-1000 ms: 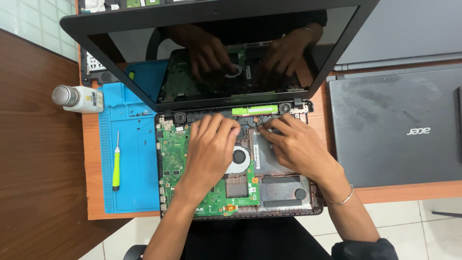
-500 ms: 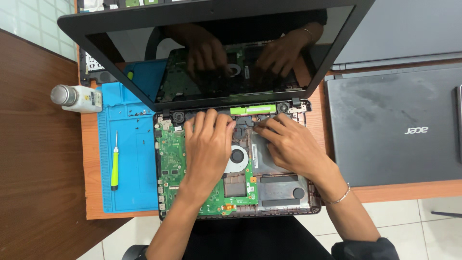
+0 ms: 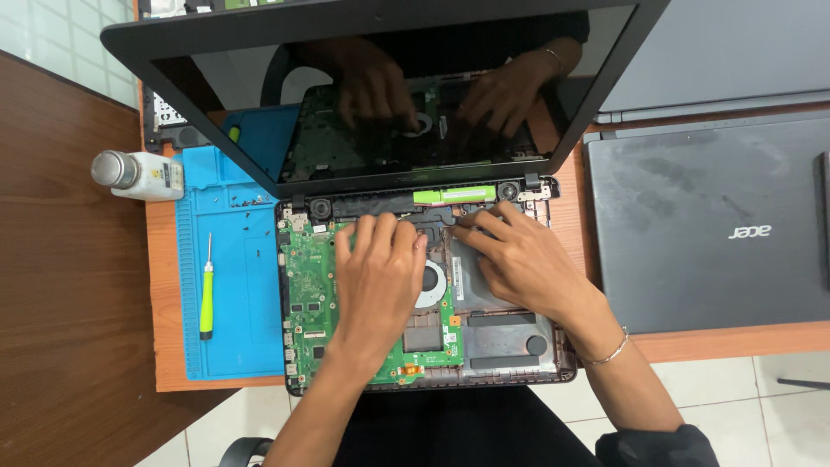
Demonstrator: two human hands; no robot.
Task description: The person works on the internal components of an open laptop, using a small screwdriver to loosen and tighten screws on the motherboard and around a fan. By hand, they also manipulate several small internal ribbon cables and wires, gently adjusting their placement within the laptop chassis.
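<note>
Head view, left hand [image 3: 379, 281], right hand [image 3: 519, 259] flat on green motherboard [image 3: 307, 298]; grip empty

hands: two, left [image 3: 378, 275] and right [image 3: 520, 259] | laptops: three, one opened [image 3: 304, 285], two shut [image 3: 718, 225] [image 3: 735, 52] | screwdrivers: one [image 3: 207, 290] | bottles: one [image 3: 138, 175] | blue mats: one [image 3: 233, 337]

The left hand [image 3: 378, 277] hides much of the green motherboard [image 3: 304, 294], and the closed grey laptop [image 3: 709, 225] runs off-frame.

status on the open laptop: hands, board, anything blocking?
Left hand flat on green motherboard, right hand beside it near hinge. Neither holds a tool. Screwdriver lies apart on blue mat.
</note>
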